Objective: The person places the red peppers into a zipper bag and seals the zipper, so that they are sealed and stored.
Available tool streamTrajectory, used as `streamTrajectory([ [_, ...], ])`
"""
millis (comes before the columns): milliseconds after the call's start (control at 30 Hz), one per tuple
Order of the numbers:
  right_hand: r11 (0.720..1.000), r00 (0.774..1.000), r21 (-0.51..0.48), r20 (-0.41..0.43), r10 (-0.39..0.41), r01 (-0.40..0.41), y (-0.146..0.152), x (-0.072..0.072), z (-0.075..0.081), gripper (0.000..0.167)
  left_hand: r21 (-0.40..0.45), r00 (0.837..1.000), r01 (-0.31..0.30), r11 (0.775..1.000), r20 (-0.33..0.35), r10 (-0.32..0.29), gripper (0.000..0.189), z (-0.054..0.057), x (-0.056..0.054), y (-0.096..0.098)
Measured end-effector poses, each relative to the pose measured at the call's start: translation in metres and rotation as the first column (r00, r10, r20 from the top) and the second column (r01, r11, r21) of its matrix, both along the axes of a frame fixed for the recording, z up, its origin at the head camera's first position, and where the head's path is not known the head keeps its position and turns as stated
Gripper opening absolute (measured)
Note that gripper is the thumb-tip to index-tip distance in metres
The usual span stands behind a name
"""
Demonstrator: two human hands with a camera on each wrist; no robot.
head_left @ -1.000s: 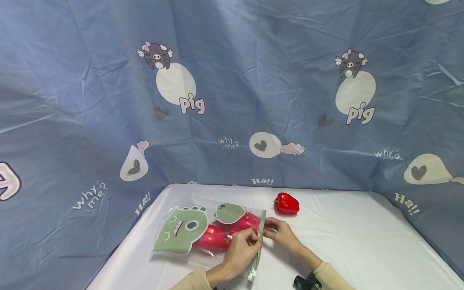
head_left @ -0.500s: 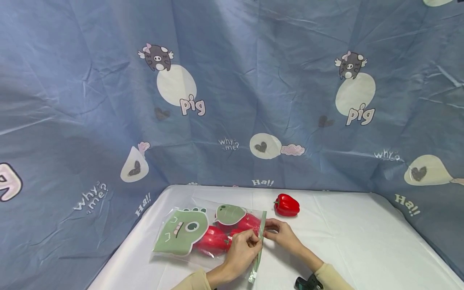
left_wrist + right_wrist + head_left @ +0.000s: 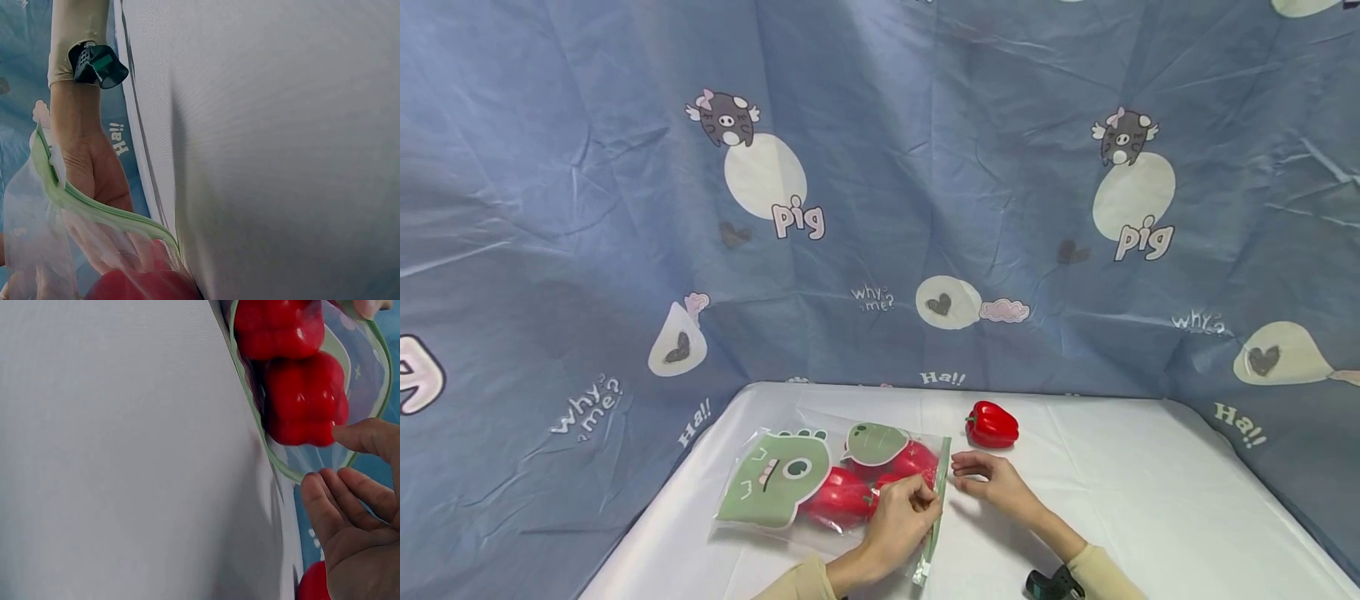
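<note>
A clear zip bag (image 3: 772, 479) with green cartoon prints and a green zip edge lies on its side on the white table. Inside it are several red bell peppers (image 3: 838, 498), also visible through the bag's gaping mouth in the right wrist view. My left hand (image 3: 897, 518) pinches the bag's upper edge near the zip. Just right of the mouth, my right hand (image 3: 996, 487) holds nothing, its fingers extended and thumb apart. In the right wrist view that right hand (image 3: 362, 512) is beside the lower end of the opening. Another bell pepper (image 3: 992, 425) lies loose behind the right hand.
The white tablecloth (image 3: 1150, 492) stretches to the right of the hands. A blue printed curtain (image 3: 880, 192) hangs behind the table. A small black device (image 3: 1054, 583) is strapped to the right wrist.
My right hand has come away from the bag's edge and shifted slightly right. The left hand and the bag have stayed in place.
</note>
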State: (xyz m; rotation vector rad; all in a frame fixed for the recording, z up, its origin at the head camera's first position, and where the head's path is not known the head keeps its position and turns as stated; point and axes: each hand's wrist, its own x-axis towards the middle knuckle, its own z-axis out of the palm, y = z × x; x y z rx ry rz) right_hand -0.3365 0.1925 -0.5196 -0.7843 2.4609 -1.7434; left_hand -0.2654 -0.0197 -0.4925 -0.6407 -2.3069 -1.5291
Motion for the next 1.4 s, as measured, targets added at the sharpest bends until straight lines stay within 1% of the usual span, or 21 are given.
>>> streamTrajectory([
  [167,0.999,0.999,-0.018,0.002,0.032,-0.032,0.009,0.001,0.004,0.043,0.004,1.0,0.003,1.0,0.005,-0.003,0.016,0.0,0.0,0.0],
  [367,1.0,1.0,-0.015,-0.017,0.022,-0.022,0.023,0.0,0.007,0.041,0.003,1.0,0.0,1.0,-0.004,0.0,0.016,0.0,0.001,0.001],
  [533,0.999,1.0,-0.028,-0.023,-0.019,0.019,0.038,-0.005,0.007,0.038,0.008,1.0,0.007,1.0,-0.002,-0.007,0.016,-0.001,0.001,0.001],
  [767,0.997,0.997,-0.037,-0.02,-0.074,0.073,0.053,-0.01,0.012,0.043,0.009,1.0,0.009,1.0,0.002,-0.009,0.016,0.0,0.0,0.0],
  [900,0.993,0.994,-0.034,-0.014,-0.112,0.111,0.059,-0.011,0.016,0.044,0.006,1.0,0.009,1.0,0.014,-0.009,0.016,0.0,0.001,0.0],
  [933,0.992,0.993,-0.036,-0.009,-0.119,0.119,0.059,-0.009,0.02,0.044,0.006,1.0,0.01,1.0,0.018,-0.01,0.015,0.0,0.001,0.0],
  [1033,0.988,0.988,-0.033,-0.002,-0.152,0.152,0.063,-0.01,0.023,0.045,0.007,0.999,0.014,1.0,0.028,-0.014,0.015,0.0,0.002,0.0],
  [1133,0.985,0.985,-0.027,0.003,-0.173,0.173,0.067,-0.012,0.025,0.047,0.011,0.999,0.019,1.0,0.029,-0.019,0.015,0.0,0.002,0.0],
  [1167,0.983,0.983,-0.024,0.0,-0.181,0.181,0.069,-0.016,0.022,0.048,0.011,0.999,0.019,1.0,0.027,-0.019,0.015,0.0,0.002,0.0],
  [1267,0.981,0.981,-0.029,0.002,-0.193,0.193,0.072,-0.017,0.024,0.051,0.011,1.0,0.017,1.0,0.022,-0.017,0.015,0.0,0.001,0.0],
  [1400,0.973,0.974,-0.026,0.015,-0.228,0.229,0.073,-0.019,0.026,0.053,0.009,1.0,0.016,1.0,0.017,-0.017,0.015,0.0,0.001,0.0],
])
